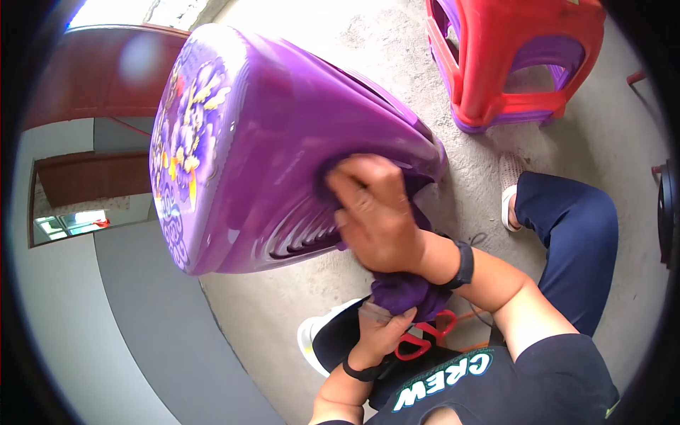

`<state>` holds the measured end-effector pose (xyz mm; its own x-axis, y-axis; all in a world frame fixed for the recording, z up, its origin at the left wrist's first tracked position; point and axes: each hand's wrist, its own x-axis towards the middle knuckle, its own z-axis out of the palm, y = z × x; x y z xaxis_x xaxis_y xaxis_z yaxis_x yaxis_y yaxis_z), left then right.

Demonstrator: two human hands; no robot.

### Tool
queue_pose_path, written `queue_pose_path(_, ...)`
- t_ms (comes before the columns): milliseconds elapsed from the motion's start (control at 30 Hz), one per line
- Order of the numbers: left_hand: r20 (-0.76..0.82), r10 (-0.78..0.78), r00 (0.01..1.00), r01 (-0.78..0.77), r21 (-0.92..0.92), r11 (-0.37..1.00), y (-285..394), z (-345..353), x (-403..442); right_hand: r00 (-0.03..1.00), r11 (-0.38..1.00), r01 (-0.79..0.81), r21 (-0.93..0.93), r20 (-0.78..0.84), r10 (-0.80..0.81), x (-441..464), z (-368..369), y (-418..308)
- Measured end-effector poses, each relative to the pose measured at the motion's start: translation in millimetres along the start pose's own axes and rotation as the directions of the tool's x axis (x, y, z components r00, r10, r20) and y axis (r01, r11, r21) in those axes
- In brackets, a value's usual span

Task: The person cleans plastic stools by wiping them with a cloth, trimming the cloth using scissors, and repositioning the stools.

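Note:
A purple plastic stool [283, 120] is tilted in front of me, its seat [188, 134] printed with flowers and facing left. My right hand [379, 209], slightly blurred, is closed over a dark purple cloth [322, 180] and presses it to the stool's side, just above the curved slots [304, 237]. Lower down, close to my lap, my left hand [386, 329] grips a bunched purple cloth [407, 292]. Whether both purple parts belong to one cloth, I cannot tell. Scissors with red handles [418, 343] lie by my left hand.
Red and purple stools [489, 64] are stacked at the upper right on the concrete floor [386, 42]. My legs [574, 234] and shoes flank the work. A grey and white wall [134, 304] runs along the left. A dark object [666, 212] stands at the right edge.

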<state>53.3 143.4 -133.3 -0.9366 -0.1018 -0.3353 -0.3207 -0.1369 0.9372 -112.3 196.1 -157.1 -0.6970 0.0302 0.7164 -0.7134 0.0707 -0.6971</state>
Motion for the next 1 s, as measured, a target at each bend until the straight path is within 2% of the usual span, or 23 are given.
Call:
queue_pose_path(67, -0.046, 0.068, 0.997, -0.069, -0.009, 0.998, -3.8, -13.8, -9.7, 0.991, 0.992, 0.126, -0.033, 0.051, -0.124, 12.6, 20.8, -21.3)
queue_pose_path(100, -0.138, 0.045, 0.989, -0.055, -0.066, 0.996, -3.3, -16.5, -13.0, 0.979, 0.979, 0.196, -0.046, 0.067, -0.193, 15.1, 29.8, -27.7)
queue_pose_path(133, -0.263, 0.064, 0.963, -0.112, -0.171, 0.979, 0.5, -11.4, -11.5, 0.962, 0.963, 0.264, -0.06, 0.086, -0.259, 16.2, 37.3, -32.2)
queue_pose_path(267, -0.277, 0.103, 0.955, -0.15, -0.156, 0.976, -0.3, -14.3, -9.6, 0.873, 0.87, 0.484, -0.096, 0.124, -0.472, 14.5, 55.6, -28.7)
queue_pose_path(433, -0.223, 0.054, 0.973, -0.091, -0.16, 0.983, 8.9, -8.6, 2.5, 0.808, 0.789, 0.59, -0.173, 0.144, -0.572, 24.9, 47.0, -19.7)
queue_pose_path(500, -0.217, 0.075, 0.973, -0.118, -0.195, 0.974, 3.5, -6.1, 9.4, 0.817, 0.794, 0.577, -0.193, 0.146, -0.559, 25.4, 42.9, -11.9)
queue_pose_path(600, -0.201, 0.039, 0.979, -0.077, -0.186, 0.979, 9.9, 1.2, 14.2, 0.875, 0.836, 0.484, -0.258, 0.139, -0.464, 22.9, 24.6, 2.1)
queue_pose_path(633, -0.194, 0.049, 0.98, -0.065, -0.08, 0.995, 4.8, -1.2, 16.2, 0.876, 0.831, 0.481, -0.279, 0.11, -0.47, 20.0, 17.2, 10.0)
queue_pose_path(733, -0.184, -0.045, 0.982, 0.041, -0.024, 0.999, 2.4, 0.1, 22.1, 0.942, 0.892, 0.328, -0.31, 0.037, -0.333, 7.9, -1.7, 37.0)
queue_pose_path(767, -0.24, 0.0, 0.971, -0.016, -0.062, 0.998, 3.6, 9.7, 28.4, 0.963, 0.927, 0.261, -0.27, 0.0, -0.271, 2.6, -5.2, 42.0)
queue_pose_path(867, -0.164, -0.112, 0.98, 0.111, -0.015, 0.994, -7.5, 8.1, 33.8, 0.993, 0.968, 0.092, -0.234, -0.045, -0.105, -20.3, -12.2, 53.7)
queue_pose_path(1000, -0.079, -0.05, 0.996, 0.05, 0.001, 0.999, -14.2, 11.4, 36.1, 0.997, 0.985, -0.057, -0.164, -0.062, 0.047, -39.4, -12.0, 50.0)
